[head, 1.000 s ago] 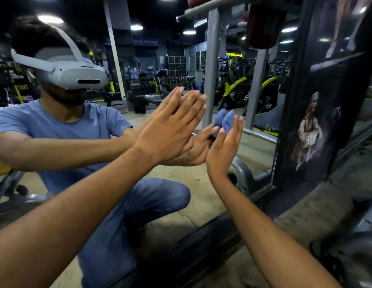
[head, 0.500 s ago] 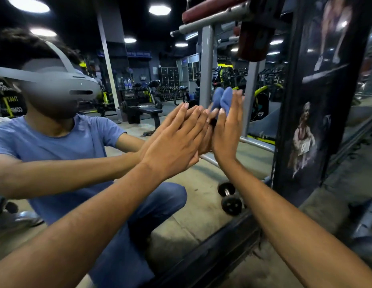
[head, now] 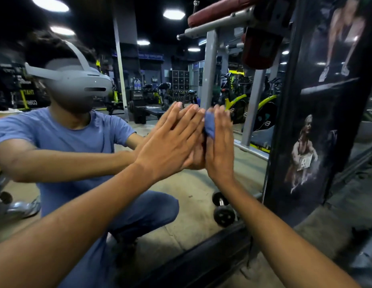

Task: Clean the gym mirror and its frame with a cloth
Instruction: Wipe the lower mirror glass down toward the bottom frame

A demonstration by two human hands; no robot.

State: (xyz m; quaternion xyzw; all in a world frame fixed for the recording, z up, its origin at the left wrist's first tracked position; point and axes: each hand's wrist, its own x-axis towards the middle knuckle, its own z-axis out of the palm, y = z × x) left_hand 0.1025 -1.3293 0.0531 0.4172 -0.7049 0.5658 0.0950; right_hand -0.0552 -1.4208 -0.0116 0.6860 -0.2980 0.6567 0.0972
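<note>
- Cloth (head: 210, 126), blue and bunched, sits pinned between your right hand (head: 219, 150) and the mirror (head: 181, 183) glass, so your palm's pressure does the wiping rather than a pinch.
- Your right hand is flat and open-fingered, fingers pointing up, pressing the cloth against the glass; it isn't curled round it.
- Your left hand (head: 170, 148) is spread flat just beside it, fingers up and angled right, holding nothing. It looks like a brace against the glass, though I can't tell whether it truly touches.
- Both forearms reach forward and up from low in the view, which suits your crouched posture seen in the reflection.
- Frame (head: 201, 260), the dark strip along the mirror's bottom edge, lies well below the cloth; I'd judge it is not yet being wiped.
- Dumbbell (head: 222, 208) shows in the reflection near the lower right of the glass.
</note>
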